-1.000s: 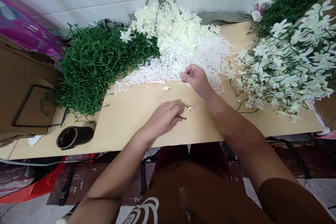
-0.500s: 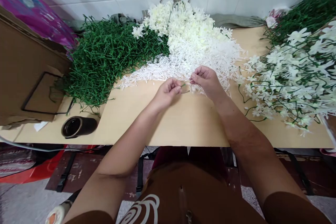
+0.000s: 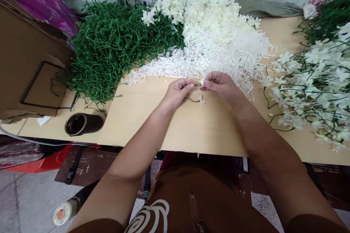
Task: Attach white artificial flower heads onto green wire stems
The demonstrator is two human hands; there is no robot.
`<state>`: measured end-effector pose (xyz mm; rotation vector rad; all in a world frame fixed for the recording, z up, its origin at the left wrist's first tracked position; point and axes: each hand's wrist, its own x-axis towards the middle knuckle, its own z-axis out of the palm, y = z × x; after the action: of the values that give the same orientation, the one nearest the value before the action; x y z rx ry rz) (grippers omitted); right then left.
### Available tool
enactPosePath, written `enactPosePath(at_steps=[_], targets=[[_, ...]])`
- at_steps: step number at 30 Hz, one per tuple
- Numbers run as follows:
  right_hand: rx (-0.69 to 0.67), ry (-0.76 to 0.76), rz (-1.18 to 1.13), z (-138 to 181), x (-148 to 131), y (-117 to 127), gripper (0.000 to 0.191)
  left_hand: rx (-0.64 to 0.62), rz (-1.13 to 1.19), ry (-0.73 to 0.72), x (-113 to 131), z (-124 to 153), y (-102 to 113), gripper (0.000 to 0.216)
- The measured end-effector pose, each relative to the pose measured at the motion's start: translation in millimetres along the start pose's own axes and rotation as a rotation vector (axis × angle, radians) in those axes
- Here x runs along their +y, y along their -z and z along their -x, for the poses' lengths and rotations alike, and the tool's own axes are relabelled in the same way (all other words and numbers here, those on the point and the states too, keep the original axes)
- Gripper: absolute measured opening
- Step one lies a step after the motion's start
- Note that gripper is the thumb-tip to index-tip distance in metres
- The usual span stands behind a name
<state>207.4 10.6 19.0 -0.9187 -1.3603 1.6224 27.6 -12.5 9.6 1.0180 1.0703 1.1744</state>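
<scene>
My left hand (image 3: 180, 91) pinches a thin green plastic flower stem (image 3: 193, 100). One branch of it reaches right and ends in a small white piece (image 3: 202, 100); another tip shows at my fingertips. Close beside it, my right hand (image 3: 218, 83) is closed on a small white artificial flower (image 3: 202, 82), held by its base near the stem tip. Whether flower and stem touch I cannot tell. Just beyond both hands lies a heap of thin white flower pieces (image 3: 175, 63), with a mound of cream-white blossoms (image 3: 210, 11) behind it.
A pile of green stems (image 3: 117, 43) fills the back left. Finished-looking white flowers on stems (image 3: 308, 87) spread on the right. A dark cup-like container (image 3: 83, 123) lies on its side near the front left edge, by a cardboard box (image 3: 30, 58). White tiles back the table.
My right hand now holds a white flower close to the left hand's stem. A white piece now shows on the stem's lower branch. The whole view has shifted slightly.
</scene>
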Motion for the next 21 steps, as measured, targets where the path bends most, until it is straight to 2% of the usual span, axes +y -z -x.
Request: enactPosePath(at_steps=[9, 15, 21], targets=[[-0.061, -0.013, -0.016, 0, 7, -5, 0.045, -0.038, -0.015, -0.010, -4, -3, 4, 0.036], [-0.013, -0.019, 0.039, 1, 8, -6, 0.044, -0.046, -0.056, 0.021, -3, -3, 4, 0.038], [0.093, 0.091, 0.210, 0, 13, -12, 0.032, -0.010, -0.152, 0.018, -4, -5, 3, 0.029]])
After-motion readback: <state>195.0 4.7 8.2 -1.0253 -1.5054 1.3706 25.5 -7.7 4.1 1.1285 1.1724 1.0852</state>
